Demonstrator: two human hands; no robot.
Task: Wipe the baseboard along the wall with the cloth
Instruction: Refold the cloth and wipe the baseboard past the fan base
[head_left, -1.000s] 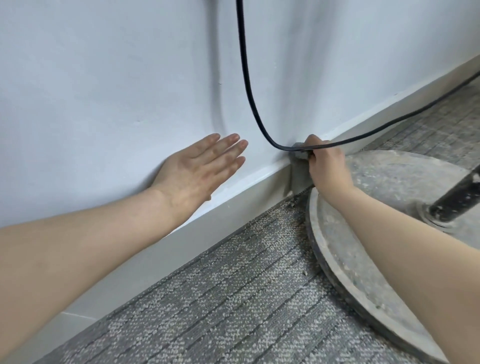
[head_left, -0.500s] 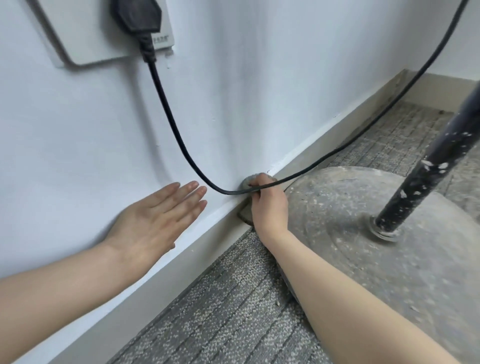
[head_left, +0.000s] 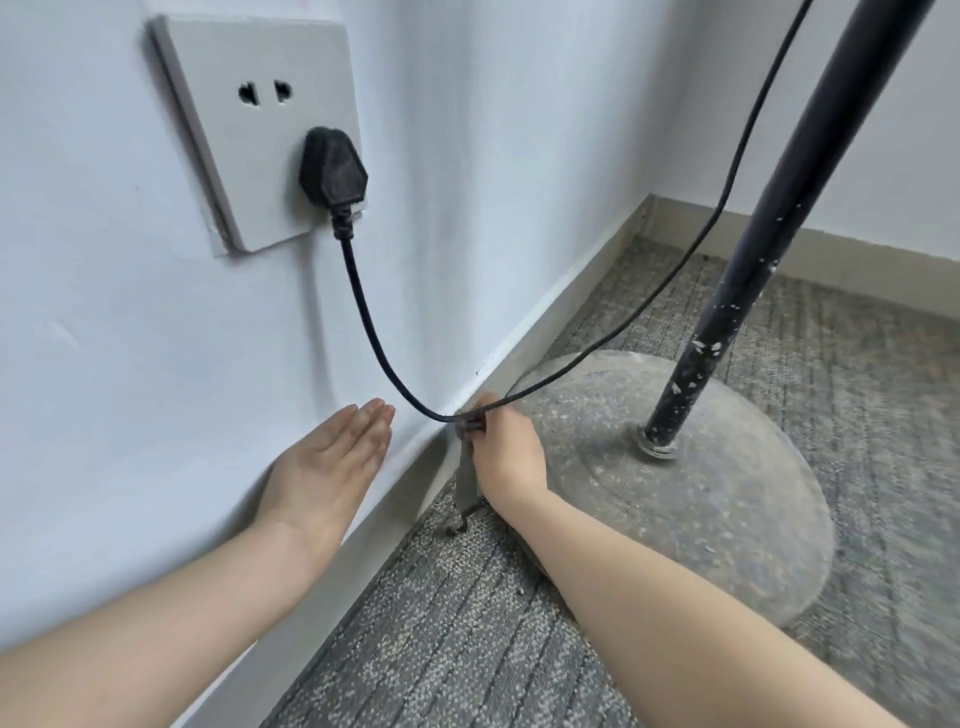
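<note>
A small grey cloth (head_left: 466, 475) is gripped in the closed right hand (head_left: 506, 454) and pressed against the pale grey baseboard (head_left: 545, 322) at the bottom of the white wall (head_left: 156, 364), while the left hand (head_left: 324, 467) is laid flat on that wall with its fingers straight and together. A thin black cord (head_left: 374, 338) is draped over the right hand, hanging from a black plug (head_left: 332, 171) in a white wall socket (head_left: 254, 130). Just beside the right hand, a round grey stone base (head_left: 727, 519) with a black pole (head_left: 753, 260) is set on the grey carpet floor (head_left: 441, 623).
</note>
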